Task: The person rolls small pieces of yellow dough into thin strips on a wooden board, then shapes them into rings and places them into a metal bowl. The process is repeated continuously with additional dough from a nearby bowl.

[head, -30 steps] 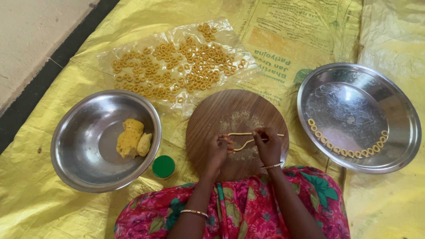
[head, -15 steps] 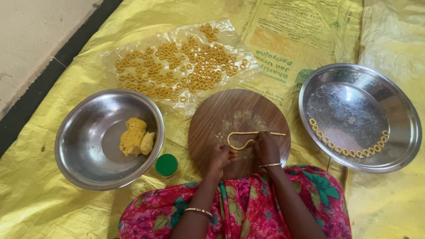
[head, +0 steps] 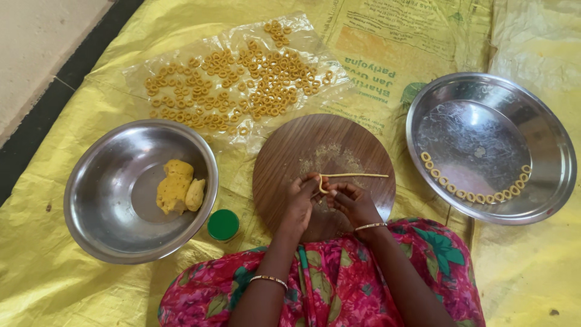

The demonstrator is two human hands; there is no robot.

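Dough rope (head: 354,175), thin and yellow, lies across the round wooden board (head: 324,175), its near end curled back between both hands while the rest runs straight off toward the right. The left hand (head: 301,198) pinches the curled end with fingertips drawn close together; the right hand (head: 354,203) meets it just beside, its fingers narrowed on the same bend.

Judging from how slender the strand looks, a hard pinch or a pull along the board could snap it, and the loop could fail to close if the ends do not overlap. Flour or crumbs dusted on the board may also keep the ends from sticking.

Left of the board, a steel bowl (head: 103,230) holds a few lumps of yellow dough (head: 178,189); a small green cap (head: 223,224) sits just beside its rim. Right of the board, a wide steel plate (head: 544,139) carries a curved row of small dough rings (head: 475,194) along its near edge. Beyond the board, a clear plastic sheet (head: 151,79) is covered with many more rings (head: 254,82), all on a yellow tarp (head: 48,290).
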